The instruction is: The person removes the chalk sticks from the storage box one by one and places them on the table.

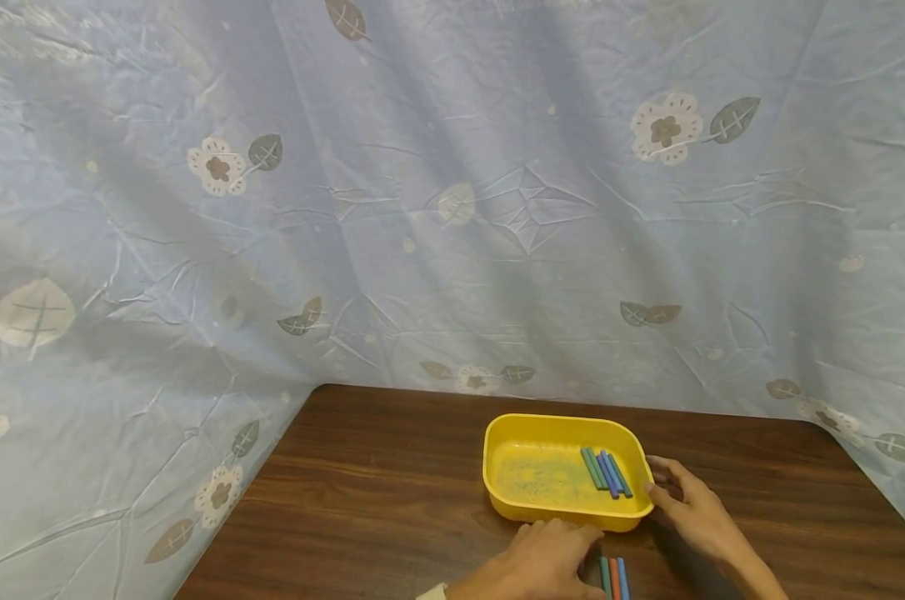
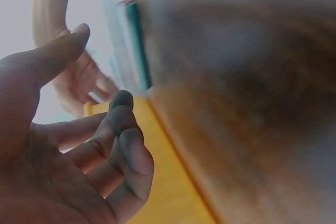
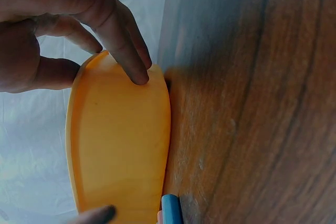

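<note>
A shallow yellow plastic tray [image 1: 531,510] sits on the table, its floor smudged. Inside, at its right end, lie several green and blue chalk sticks [image 1: 606,472]. My right hand [image 1: 696,508] holds the tray's right end, thumb at the rim and fingers against the outer wall [image 3: 121,129]. By the tray's front side is my left hand [image 1: 538,562], with nothing between its loosely bent fingers [image 2: 137,156]. Just right of its thumb, three more sticks lie side by side on the wood: a green stick [image 1: 605,575], an orange-red stick [image 1: 614,577] and a blue stick [image 1: 622,577].
The dark brown wooden table [image 1: 362,483] has its far edge close behind the tray. A pale patterned cloth [image 1: 422,275] hangs around the back and sides. Bare wood shows left of the tray and right of my right arm.
</note>
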Tool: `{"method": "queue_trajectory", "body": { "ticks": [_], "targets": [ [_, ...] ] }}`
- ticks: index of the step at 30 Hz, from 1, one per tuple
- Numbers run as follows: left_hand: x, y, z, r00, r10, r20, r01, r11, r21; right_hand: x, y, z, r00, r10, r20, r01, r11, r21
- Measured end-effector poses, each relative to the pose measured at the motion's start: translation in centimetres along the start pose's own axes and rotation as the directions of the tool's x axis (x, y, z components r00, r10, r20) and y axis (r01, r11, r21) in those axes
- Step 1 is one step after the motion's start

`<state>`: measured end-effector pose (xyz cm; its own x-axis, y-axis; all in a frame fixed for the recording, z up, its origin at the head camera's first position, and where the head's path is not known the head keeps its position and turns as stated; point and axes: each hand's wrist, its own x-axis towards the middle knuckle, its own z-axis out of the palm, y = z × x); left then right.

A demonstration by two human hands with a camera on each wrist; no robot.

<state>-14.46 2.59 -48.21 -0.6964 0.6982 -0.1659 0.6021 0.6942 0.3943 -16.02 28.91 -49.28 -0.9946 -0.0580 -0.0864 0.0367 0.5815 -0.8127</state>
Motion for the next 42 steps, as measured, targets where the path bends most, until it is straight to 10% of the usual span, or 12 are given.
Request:
{"method": "queue_trajectory", "body": {
  "ticks": [6,18,42],
  "targets": [
    [0.0,0.6,-1.5,0.991,0.059,-0.120,-0.050,0.996,0.076,-0.1,0.0,0.0,1.000,-0.009,-0.006,0.009,1.000,-0.018],
    [1.6,-0.1,-4.0,0.967,-0.035,-0.253,0.037,0.999,0.002,-0.1,0.1,-0.1,1.000,-0.001,-0.010,0.000,1.000,-0.018],
    [7.2,-3.4,-4.3,0.918,-0.193,-0.346,0.173,0.981,-0.088,-0.1,-0.1,0.0,1.000,0.020,0.003,-0.020,1.000,0.008]
  ]
}}
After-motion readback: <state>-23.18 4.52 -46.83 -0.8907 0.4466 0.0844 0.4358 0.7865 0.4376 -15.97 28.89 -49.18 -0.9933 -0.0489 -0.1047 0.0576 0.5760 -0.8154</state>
